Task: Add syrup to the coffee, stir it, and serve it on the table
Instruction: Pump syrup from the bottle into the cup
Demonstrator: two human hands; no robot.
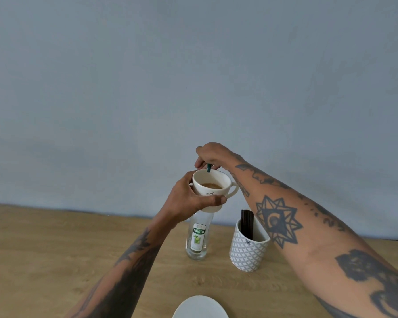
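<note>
My left hand (189, 198) grips a white coffee cup (213, 187) from its left side and holds it up in the air above the table, its handle pointing right. Brown coffee shows inside. My right hand (213, 156) is just behind and above the cup's rim, pinching a dark green stirrer (208, 168) that dips into the cup. Below the cup stands a clear syrup bottle (198, 237) with a green and white label; its top is hidden behind the cup and my left hand.
A white patterned cup (247, 251) holding several dark stirrer sticks (247, 223) stands right of the bottle. A white saucer (200, 308) lies at the near edge of the wooden table (55, 249). A grey-blue wall rises behind.
</note>
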